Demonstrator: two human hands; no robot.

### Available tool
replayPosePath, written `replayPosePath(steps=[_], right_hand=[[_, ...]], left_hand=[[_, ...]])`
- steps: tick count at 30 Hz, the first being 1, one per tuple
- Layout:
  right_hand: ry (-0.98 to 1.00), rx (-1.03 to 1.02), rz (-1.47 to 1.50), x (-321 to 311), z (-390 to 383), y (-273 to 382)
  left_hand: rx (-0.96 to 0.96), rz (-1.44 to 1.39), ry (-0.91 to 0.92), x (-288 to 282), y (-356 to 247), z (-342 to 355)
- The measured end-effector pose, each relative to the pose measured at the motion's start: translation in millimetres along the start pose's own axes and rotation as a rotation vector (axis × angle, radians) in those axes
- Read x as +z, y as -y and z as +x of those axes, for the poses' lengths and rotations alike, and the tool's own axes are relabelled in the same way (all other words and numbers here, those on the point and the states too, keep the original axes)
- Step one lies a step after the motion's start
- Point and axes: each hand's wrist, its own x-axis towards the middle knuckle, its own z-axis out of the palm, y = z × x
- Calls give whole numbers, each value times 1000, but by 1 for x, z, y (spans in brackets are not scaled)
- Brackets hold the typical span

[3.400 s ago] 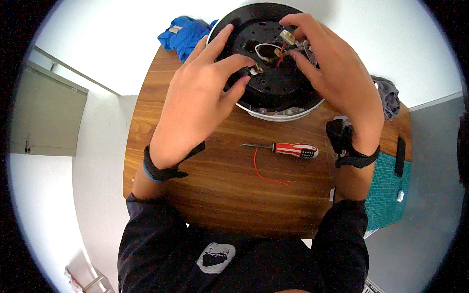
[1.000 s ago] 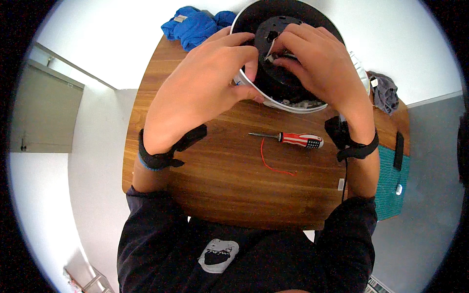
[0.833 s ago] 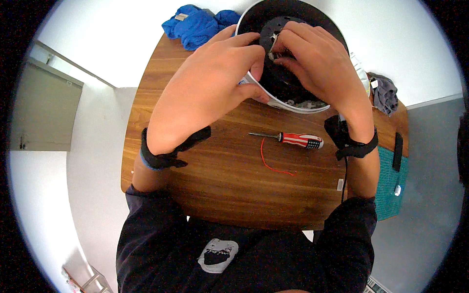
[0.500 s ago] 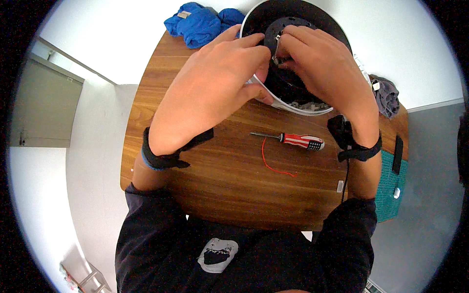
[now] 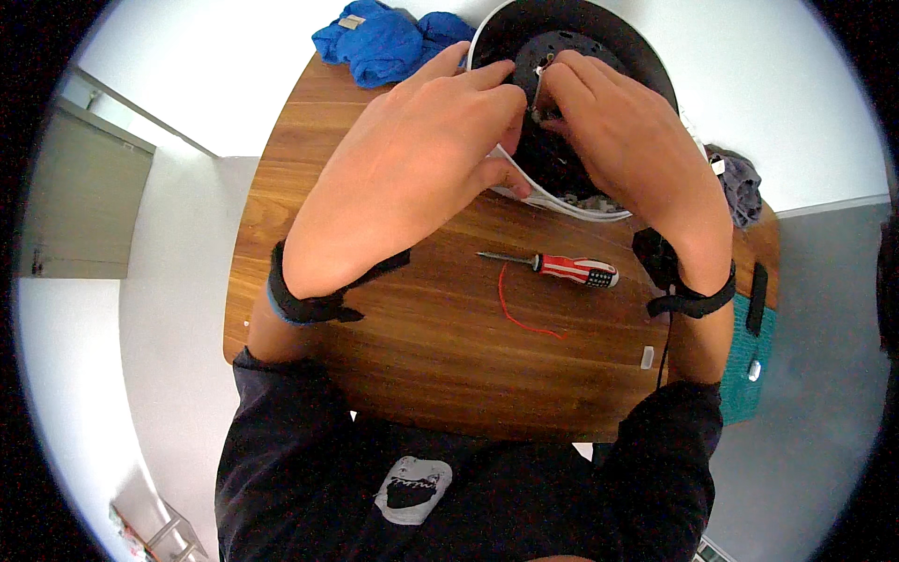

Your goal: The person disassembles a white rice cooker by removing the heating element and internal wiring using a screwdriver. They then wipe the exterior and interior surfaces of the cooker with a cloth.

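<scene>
A round black housing with a white rim (image 5: 596,215) sits tilted at the top middle of the head view, with a black perforated plate (image 5: 569,45) inside. My left hand (image 5: 412,169) grips the housing's left rim, fingers curled over it. My right hand (image 5: 627,155) reaches inside, fingertips pinched by a small white wire and metal bit (image 5: 539,73); what exactly they hold is hidden. Below the housing lie a red-and-white screwdriver (image 5: 571,270) and a loose red wire (image 5: 508,314).
The wooden table (image 5: 449,375) has a blue cloth (image 5: 375,45) at the back left and a grey cloth (image 5: 742,187) at the right. A green cutting mat (image 5: 744,384), a black bar (image 5: 757,300) and a small pale piece (image 5: 647,358) lie on the right.
The housing is more tilted than at first and has shifted slightly right. My left hand moved from the inner parts to the rim; my right fingers closed deeper inside.
</scene>
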Motion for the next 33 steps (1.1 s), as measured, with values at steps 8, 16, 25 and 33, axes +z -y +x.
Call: replayPosePath(steps=[8,16,25,33], right_hand=[[31,-4,-61,-3,4,5],[83,8,-75,-14,4,-5],[67,37,104,-11,0,-17],[33,340,387,-6,-10,-8]], left_hand=[[14,-1,0,-1,0,-2],[14,0,-4,-3,0,-5],[6,4,-7,-1,1,-4],[11,-3,-23,-1,1,-5]])
